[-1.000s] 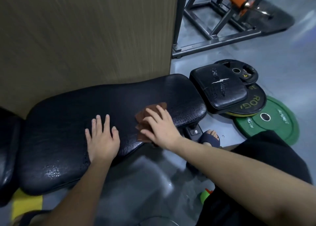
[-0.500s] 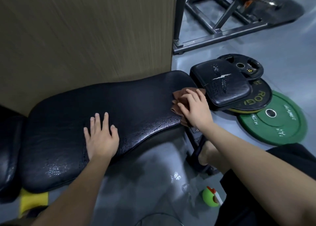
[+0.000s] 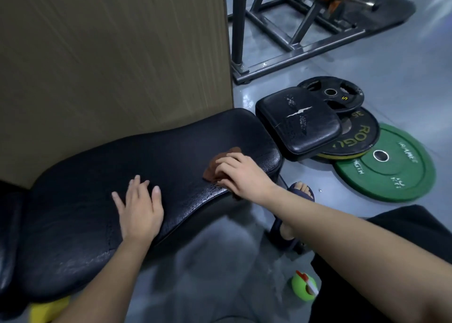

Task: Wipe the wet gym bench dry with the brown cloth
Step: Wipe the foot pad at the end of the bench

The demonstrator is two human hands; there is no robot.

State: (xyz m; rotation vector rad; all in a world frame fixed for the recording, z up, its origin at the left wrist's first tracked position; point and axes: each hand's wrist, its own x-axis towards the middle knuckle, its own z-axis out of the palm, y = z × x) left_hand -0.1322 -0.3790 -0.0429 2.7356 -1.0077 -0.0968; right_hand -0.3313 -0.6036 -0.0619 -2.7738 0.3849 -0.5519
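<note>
The black padded gym bench (image 3: 102, 190) runs from lower left to centre right, with water droplets beading along its near edge. My right hand (image 3: 241, 173) presses the brown cloth (image 3: 220, 163) onto the right part of the pad, fingers curled over it so most of the cloth is hidden. My left hand (image 3: 140, 209) lies flat on the pad's middle, fingers spread, holding nothing.
A wooden panel (image 3: 110, 53) stands right behind the bench. A loose black pad (image 3: 297, 122) lies on stacked weight plates, with a green plate (image 3: 384, 162) on the floor at right. A metal rack frame (image 3: 281, 36) is at the back. A green bottle (image 3: 303, 286) and my sandalled foot (image 3: 302, 190) are near the bench.
My right hand has drawn the cloth back leftward from the bench's right end toward the middle. My left hand stays flat on the pad.
</note>
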